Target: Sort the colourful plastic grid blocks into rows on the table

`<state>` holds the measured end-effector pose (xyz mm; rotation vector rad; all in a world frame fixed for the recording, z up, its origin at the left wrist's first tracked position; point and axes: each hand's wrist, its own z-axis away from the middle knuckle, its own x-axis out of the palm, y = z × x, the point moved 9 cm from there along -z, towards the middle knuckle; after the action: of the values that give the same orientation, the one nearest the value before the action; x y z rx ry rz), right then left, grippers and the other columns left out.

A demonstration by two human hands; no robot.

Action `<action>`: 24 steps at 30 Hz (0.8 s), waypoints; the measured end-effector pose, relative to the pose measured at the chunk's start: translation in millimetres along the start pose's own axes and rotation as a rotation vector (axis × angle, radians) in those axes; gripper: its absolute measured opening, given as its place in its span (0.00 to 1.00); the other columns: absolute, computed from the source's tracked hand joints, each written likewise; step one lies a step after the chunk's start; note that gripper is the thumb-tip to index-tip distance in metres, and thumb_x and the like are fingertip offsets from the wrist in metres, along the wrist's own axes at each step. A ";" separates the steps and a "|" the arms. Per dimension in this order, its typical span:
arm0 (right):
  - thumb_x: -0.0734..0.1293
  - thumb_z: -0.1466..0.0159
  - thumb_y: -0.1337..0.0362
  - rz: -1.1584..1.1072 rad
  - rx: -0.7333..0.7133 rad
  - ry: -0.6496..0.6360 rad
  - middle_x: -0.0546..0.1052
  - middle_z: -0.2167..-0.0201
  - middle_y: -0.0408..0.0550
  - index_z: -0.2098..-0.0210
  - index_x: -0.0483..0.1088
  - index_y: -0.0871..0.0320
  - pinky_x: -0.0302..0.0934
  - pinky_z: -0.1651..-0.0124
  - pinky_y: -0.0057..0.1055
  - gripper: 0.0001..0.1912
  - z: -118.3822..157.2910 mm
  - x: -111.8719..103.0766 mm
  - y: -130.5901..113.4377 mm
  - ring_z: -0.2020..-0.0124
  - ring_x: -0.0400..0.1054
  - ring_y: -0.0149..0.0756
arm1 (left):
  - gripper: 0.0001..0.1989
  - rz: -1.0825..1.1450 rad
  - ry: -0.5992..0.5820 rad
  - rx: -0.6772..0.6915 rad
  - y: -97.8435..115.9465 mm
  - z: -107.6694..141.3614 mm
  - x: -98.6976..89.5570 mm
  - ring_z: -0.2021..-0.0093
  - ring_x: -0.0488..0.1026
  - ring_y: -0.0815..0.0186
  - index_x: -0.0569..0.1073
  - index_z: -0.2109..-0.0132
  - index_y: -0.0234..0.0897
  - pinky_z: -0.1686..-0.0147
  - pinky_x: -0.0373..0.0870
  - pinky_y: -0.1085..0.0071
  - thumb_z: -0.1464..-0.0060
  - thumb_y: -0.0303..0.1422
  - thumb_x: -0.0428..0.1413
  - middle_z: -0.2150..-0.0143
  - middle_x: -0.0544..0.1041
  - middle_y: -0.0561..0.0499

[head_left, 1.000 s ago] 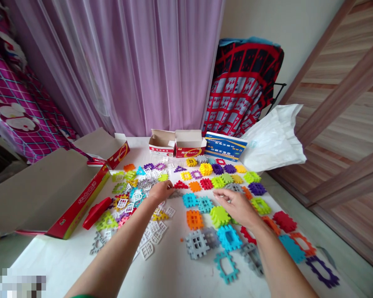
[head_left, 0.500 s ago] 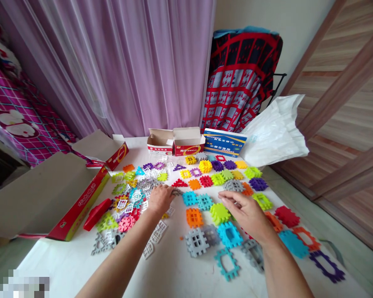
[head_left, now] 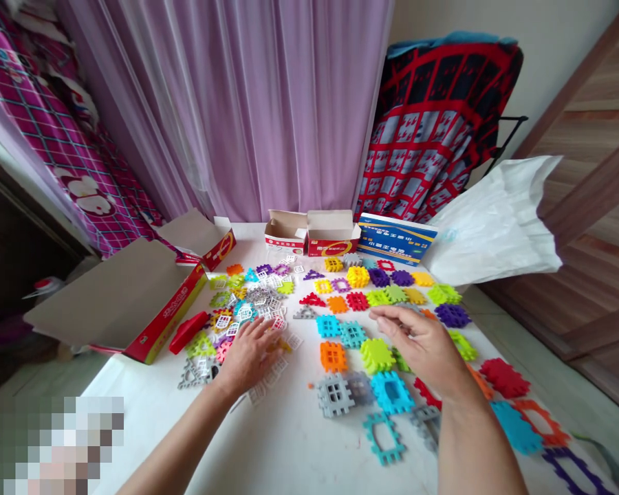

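Note:
My left hand [head_left: 250, 354] hovers with spread fingers over the left heap of mixed pieces, near some white window-shaped pieces [head_left: 268, 381]. It holds nothing. My right hand [head_left: 417, 340] is over the sorted pieces at the right, its fingers loosely together, and whether anything is between them cannot be made out. Just left of it lie lime green square pieces [head_left: 377, 355] and teal ones [head_left: 353, 334]. A grey triangle [head_left: 305, 313] lies flat between the hands, beside a red triangle [head_left: 312, 300]. Nearer me are a grey window square [head_left: 335, 394] and blue squares [head_left: 392, 392].
Open cardboard boxes [head_left: 190, 313] stand at the left edge and smaller ones [head_left: 333, 246] at the back. A blue box [head_left: 396, 238] and a white bag [head_left: 495, 223] are at the back right. A red object [head_left: 188, 333] lies by the large box.
My left hand has moved back toward me and left from the grey triangle, opening its fingers. The triangle now lies in view. The view has turned slightly left.

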<state>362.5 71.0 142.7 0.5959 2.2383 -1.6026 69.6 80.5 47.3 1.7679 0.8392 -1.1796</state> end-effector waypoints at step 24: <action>0.65 0.37 0.50 0.023 -0.074 -0.041 0.82 0.63 0.51 0.61 0.79 0.55 0.73 0.61 0.32 0.17 1.8 4.5 -10.4 0.64 0.78 0.42 | 0.15 -0.169 -0.010 -0.442 -25.3 -9.6 -19.0 0.43 0.70 0.57 0.76 0.52 0.48 0.39 0.56 0.53 0.36 0.43 0.47 0.44 0.75 0.50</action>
<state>353.4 67.0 148.4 0.5617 2.2422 -1.5003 45.2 98.6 60.4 1.3498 1.1618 -1.0107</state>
